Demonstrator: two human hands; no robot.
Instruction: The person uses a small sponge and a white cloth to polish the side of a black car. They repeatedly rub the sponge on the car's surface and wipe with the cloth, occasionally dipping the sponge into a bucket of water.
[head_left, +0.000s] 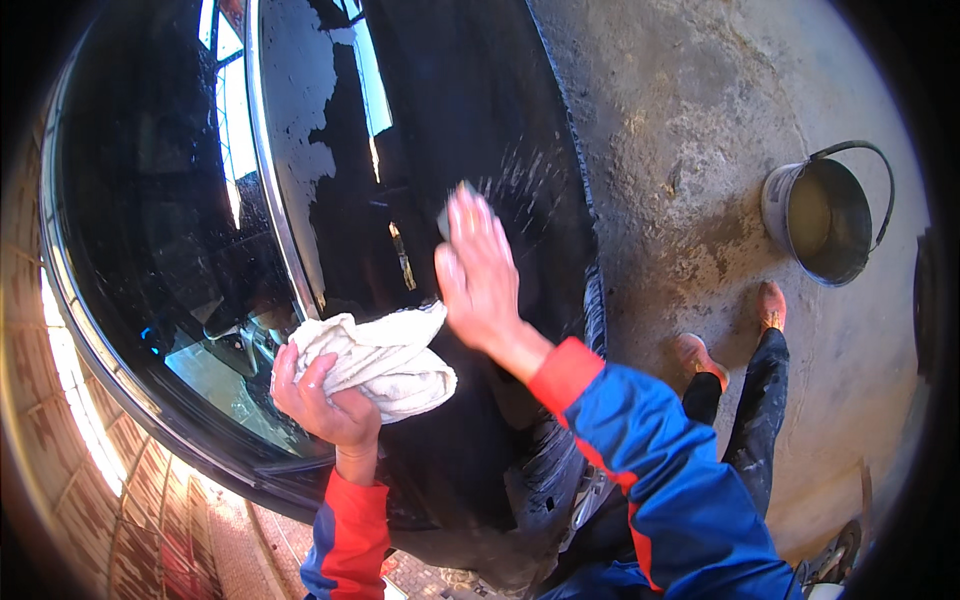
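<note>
My right hand (480, 270) lies flat, a little blurred, on the wet black body panel (450, 112) of a car. Under its fingertips shows the edge of a small grey pad (443, 222), mostly hidden by the hand. Pale wet streaks (525, 176) mark the panel just beyond the fingers. A crumpled white cloth (382, 367) is bunched in my left hand (322, 397), held near the lower end of the chrome window trim (281, 210). The cloth covers part of the panel and glass.
Through the car window (150, 187) a steering wheel (232, 330) is visible. A bucket (780, 214) with cloudy liquid stands on the stained concrete floor (675, 150), its handle raised. My feet in reddish shoes (697, 356) are beside the car. A tiled wall (82, 450) runs along the far left.
</note>
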